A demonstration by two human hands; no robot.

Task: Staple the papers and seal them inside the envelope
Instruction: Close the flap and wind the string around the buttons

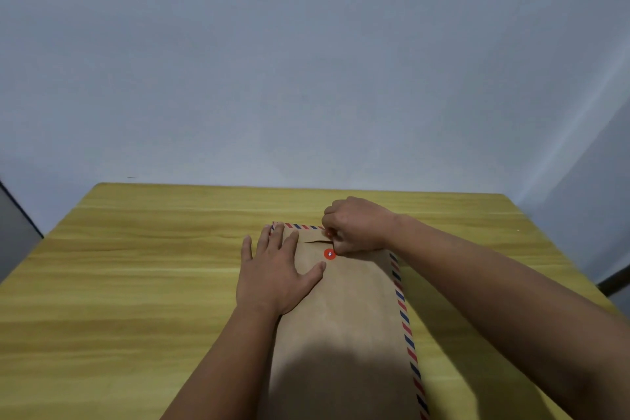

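Flat, left hand (pixel 276 269) spread on kraft envelope (pixel 344 324); right hand (pixel 354 225) curled, perhaps pinching its flap (pixel 315 235).

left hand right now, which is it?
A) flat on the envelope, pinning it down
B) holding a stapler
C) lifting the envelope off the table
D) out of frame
A: the left hand lies palm-down with fingers spread on the brown envelope, which lies flat on the table, while the right hand pinches at the flap end.
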